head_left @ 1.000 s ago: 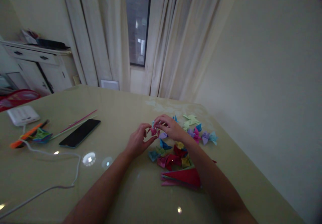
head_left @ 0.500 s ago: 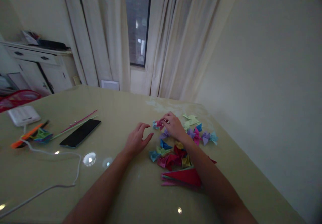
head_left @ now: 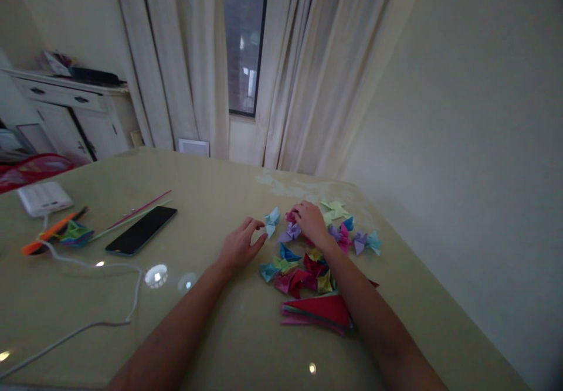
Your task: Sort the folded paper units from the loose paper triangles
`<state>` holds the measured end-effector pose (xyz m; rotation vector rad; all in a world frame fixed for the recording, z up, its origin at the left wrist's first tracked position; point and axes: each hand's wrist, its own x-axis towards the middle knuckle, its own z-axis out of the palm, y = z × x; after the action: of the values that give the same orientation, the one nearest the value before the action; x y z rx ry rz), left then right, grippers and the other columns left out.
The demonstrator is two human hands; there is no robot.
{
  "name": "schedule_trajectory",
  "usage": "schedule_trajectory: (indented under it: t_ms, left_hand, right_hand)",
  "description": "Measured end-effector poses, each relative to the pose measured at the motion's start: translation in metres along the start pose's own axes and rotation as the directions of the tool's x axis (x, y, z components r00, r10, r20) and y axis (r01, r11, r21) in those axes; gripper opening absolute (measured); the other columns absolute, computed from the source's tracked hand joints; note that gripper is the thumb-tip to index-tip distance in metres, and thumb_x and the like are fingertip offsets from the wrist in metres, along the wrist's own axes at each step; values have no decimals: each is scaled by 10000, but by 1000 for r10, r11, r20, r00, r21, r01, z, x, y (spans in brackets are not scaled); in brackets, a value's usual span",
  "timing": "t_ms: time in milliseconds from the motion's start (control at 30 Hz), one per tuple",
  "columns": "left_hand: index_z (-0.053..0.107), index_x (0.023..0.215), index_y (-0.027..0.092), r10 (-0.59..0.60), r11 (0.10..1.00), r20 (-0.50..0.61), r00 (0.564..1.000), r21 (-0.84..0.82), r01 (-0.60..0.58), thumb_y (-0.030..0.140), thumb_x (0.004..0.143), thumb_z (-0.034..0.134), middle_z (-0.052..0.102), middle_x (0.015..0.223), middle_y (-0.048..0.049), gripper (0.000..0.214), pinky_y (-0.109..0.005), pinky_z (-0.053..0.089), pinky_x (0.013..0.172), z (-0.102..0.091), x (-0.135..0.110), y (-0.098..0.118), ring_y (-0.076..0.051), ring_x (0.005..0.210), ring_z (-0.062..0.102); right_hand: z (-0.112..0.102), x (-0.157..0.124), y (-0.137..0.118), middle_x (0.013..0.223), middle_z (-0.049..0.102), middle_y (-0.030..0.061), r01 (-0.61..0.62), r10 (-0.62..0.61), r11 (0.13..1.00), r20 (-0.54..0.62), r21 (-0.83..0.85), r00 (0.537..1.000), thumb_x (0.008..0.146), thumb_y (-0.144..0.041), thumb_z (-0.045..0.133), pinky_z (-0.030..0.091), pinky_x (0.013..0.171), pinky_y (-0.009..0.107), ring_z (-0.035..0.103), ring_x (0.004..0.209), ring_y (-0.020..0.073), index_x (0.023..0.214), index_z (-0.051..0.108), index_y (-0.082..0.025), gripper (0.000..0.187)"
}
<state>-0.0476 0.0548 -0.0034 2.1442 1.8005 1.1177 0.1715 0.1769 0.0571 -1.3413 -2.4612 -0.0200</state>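
My left hand [head_left: 241, 241] rests low over the table, thumb and fingers apart. Its fingertips are right by a light blue folded paper piece [head_left: 272, 222]; whether they touch it I cannot tell. The curled fingers of my right hand [head_left: 308, 221] are on a pink folded paper piece [head_left: 291, 216], partly hidden by them. Just below lies a lilac folded piece [head_left: 289, 233]. Nearer to me is a heap of folded pieces, among them a blue one [head_left: 289, 254] and a red one [head_left: 295, 282]. My right forearm covers part of this heap.
A stack of folded coloured paper [head_left: 314, 310] lies beside my right forearm. Farther right are purple [head_left: 359, 241] and pale green [head_left: 335, 210] folded pieces. At left are a phone [head_left: 141, 231], thin strips [head_left: 138, 210], orange scissors-like tool [head_left: 48, 234], a white power bank [head_left: 44, 197] and its cable [head_left: 137, 297].
The light blue piece now stands apart from the pink one, beside my left fingertips. My right hand has shifted slightly right and down, with the pink piece at its fingers.
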Motion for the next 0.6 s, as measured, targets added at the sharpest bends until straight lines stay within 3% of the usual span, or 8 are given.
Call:
schedule_trajectory:
  t_ms: [200, 333, 400, 500, 567, 600]
  left_hand:
    - [629, 1205, 231, -14, 1000, 87, 996, 2, 14, 412, 1004, 557, 663, 1225, -75, 280, -314, 518, 789, -1, 0, 1, -183, 863, 687]
    - [660, 1036, 217, -35, 999, 165, 986, 27, 31, 383, 1008, 531, 716, 1023, -58, 212, -299, 466, 759, -4, 1, 4, -198, 877, 681]
    - [661, 915, 214, -51, 997, 218, 975, 69, 37, 392, 1014, 515, 719, 911, -54, 250, -293, 427, 709, -5, 2, 6, -198, 822, 667]
    - [652, 815, 213, -62, 989, 259, 964, 143, 25, 405, 1026, 491, 707, 824, -56, 328, -296, 370, 651, -7, 2, 7, -197, 756, 644]
    - [651, 801, 212, -35, 986, 255, 966, 167, -9, 409, 1039, 470, 701, 803, -57, 357, -298, 360, 637, -9, 3, 9, -194, 733, 634]
    - [652, 807, 212, -1, 985, 241, 971, 169, -41, 405, 1045, 459, 701, 807, -57, 362, -299, 368, 639, -10, 3, 12, -191, 732, 633]
  right_hand:
    - [-6, -3, -2, 1176, 712, 137, 18, -15, 999, -75, 46, 997, 1020, -117, 559, 419, 934, 323, 619, 1068, 217, 1175, 768, -120, 260]
    - [-43, -3, -6, 1161, 709, 117, 46, -17, 991, -219, 125, 976, 1011, -153, 580, 453, 936, 322, 632, 1008, 202, 1176, 753, -131, 240]
    - [-75, -12, -14, 1071, 721, 89, 113, -21, 971, -396, 212, 918, 995, -205, 624, 486, 865, 323, 631, 854, 188, 1096, 760, -156, 176]
    - [-123, -46, -30, 903, 696, 41, 215, -6, 942, -627, 257, 779, 1015, -292, 620, 488, 775, 316, 605, 767, 181, 959, 732, -190, 161]
    - [-139, -79, -36, 816, 664, 27, 245, -14, 935, -666, 255, 746, 1042, -306, 578, 476, 721, 304, 595, 742, 178, 899, 702, -198, 217]
    - [-140, -97, -36, 801, 661, 27, 258, -43, 936, -647, 241, 761, 1051, -298, 559, 480, 716, 304, 600, 736, 177, 892, 693, -200, 230]
